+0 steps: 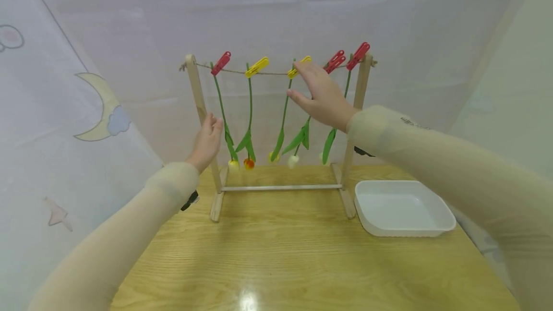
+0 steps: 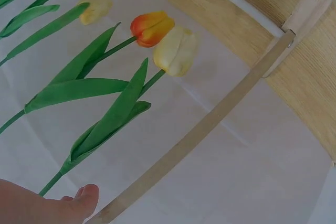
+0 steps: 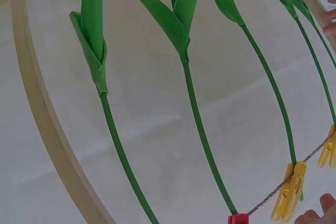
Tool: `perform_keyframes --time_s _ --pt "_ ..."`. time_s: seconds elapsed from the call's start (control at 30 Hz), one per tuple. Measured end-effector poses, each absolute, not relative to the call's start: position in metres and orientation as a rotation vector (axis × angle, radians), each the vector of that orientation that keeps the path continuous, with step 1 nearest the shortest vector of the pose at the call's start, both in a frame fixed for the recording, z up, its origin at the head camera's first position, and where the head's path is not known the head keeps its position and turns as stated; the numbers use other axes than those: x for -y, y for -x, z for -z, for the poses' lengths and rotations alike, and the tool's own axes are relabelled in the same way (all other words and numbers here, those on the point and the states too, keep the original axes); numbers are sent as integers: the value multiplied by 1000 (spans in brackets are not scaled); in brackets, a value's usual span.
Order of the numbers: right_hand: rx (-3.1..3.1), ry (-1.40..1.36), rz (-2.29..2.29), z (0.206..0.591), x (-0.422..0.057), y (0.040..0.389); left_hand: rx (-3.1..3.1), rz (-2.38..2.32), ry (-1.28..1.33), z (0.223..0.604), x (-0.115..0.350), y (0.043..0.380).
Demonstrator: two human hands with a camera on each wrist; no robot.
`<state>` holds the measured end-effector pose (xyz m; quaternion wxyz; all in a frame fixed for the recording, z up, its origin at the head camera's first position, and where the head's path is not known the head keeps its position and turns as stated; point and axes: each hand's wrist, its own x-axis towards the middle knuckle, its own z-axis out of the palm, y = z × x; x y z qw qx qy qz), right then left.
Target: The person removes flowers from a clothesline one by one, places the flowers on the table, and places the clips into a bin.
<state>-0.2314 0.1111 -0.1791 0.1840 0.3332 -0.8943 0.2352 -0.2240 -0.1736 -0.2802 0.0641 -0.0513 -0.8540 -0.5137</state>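
Several artificial tulips hang upside down from a twine line (image 1: pixel 276 74): a pale yellow tulip (image 1: pixel 233 165), an orange tulip (image 1: pixel 248 163), a yellow tulip (image 1: pixel 274 157) and white tulips (image 1: pixel 293 161). Red clothespins (image 1: pixel 221 63) and yellow clothespins (image 1: pixel 258 67) fasten their stems. My right hand (image 1: pixel 324 94) is raised before the line, fingers extended near the middle yellow clothespin (image 3: pixel 289 191); in the right wrist view its fingertips show apart from that clothespin. Beside the left post, my left hand (image 1: pixel 207 142) has loosely bent fingers near the leftmost stem, holding nothing.
The wooden rack's left post (image 1: pixel 196 88) and right post (image 1: pixel 362 83) support the twine, with a white crossbar (image 1: pixel 281 187) low between them. A white plastic tray (image 1: pixel 403 232) stands right of the rack on the wooden table (image 1: pixel 276 253). Pale cloth (image 1: pixel 259 13) hangs behind.
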Motion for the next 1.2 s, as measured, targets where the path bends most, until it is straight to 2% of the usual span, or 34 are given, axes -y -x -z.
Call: perform_keyframes --time_s 1.2 --pt "2783 -911 -363 129 -44 267 2423 1520 106 271 168 266"
